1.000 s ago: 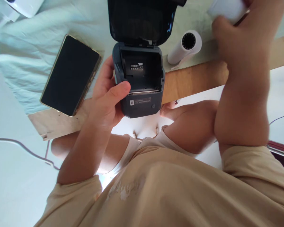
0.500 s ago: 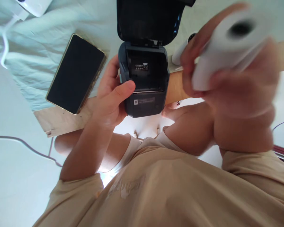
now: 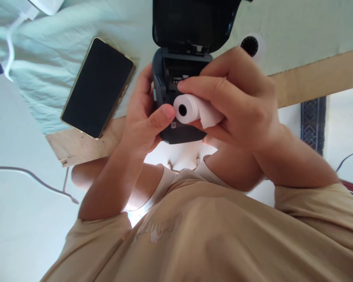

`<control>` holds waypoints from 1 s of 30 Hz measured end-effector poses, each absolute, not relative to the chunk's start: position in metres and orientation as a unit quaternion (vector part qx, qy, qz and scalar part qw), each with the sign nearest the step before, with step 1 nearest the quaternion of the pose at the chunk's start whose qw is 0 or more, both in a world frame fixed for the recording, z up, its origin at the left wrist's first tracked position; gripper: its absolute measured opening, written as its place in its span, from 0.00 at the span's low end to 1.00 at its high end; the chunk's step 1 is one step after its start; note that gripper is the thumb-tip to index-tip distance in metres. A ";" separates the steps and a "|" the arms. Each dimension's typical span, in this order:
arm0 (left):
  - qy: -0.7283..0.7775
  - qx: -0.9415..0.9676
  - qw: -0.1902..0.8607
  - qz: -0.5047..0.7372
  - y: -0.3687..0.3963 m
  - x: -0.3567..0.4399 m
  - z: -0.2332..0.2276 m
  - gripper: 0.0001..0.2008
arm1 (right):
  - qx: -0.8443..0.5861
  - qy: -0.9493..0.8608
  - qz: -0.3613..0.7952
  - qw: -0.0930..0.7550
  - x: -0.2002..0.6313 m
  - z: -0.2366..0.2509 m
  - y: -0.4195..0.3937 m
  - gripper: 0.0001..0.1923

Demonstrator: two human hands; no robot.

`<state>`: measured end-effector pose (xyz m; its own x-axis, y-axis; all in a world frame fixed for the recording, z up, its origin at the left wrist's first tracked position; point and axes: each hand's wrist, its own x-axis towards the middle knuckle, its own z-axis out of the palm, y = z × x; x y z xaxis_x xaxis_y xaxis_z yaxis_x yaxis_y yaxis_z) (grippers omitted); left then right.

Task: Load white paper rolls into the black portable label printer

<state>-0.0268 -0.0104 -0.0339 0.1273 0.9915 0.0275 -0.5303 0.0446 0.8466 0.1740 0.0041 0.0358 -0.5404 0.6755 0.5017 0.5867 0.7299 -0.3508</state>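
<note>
2 hands are working at a small dark printer (image 3: 179,133) with its lid open.
Left hand (image 3: 145,113) is gripping the printer's side; right hand (image 3: 238,102) is pinching a paper roll (image 3: 188,109) just over the open bay, a phone (image 3: 98,87) lying nearby.

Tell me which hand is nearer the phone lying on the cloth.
Left. The left hand grips the printer just right of the phone, apart from it. The right hand holds the paper roll on the printer's far side.
</note>
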 end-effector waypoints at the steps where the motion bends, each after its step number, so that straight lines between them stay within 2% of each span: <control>1: 0.320 0.367 0.651 0.582 -0.011 -0.025 -0.032 0.38 | -0.351 -0.873 0.060 0.333 0.173 0.033 0.004 0.15; 3: 0.344 0.358 0.650 0.576 -0.012 -0.023 -0.029 0.36 | -0.336 -0.873 0.054 0.350 0.171 0.030 0.005 0.14; 7: 0.333 0.360 0.649 0.581 -0.013 -0.024 -0.029 0.39 | -0.322 -0.878 0.085 0.344 0.173 0.033 0.010 0.15; 10: 0.305 0.367 0.657 0.584 -0.015 -0.026 -0.031 0.33 | -0.337 -0.869 0.108 0.345 0.179 0.036 0.016 0.14; 14: 0.312 0.384 0.651 0.575 -0.014 -0.025 -0.032 0.32 | -0.402 -0.852 0.075 0.327 0.181 0.034 0.020 0.20; 19: 0.349 0.384 0.634 0.574 -0.012 -0.023 -0.033 0.31 | -0.444 -0.841 0.052 0.305 0.167 0.035 0.015 0.06; 24: 0.354 0.388 0.631 0.571 -0.014 -0.026 -0.033 0.36 | -0.449 -0.850 0.069 0.266 0.165 0.040 0.020 0.09; 28: 0.377 0.383 0.631 0.560 -0.014 -0.026 -0.031 0.37 | -0.401 -0.881 0.112 0.222 0.173 0.040 0.029 0.03; 30: 0.379 0.380 0.634 0.556 -0.013 -0.025 -0.030 0.38 | -0.392 -0.882 0.106 0.238 0.175 0.040 0.030 0.06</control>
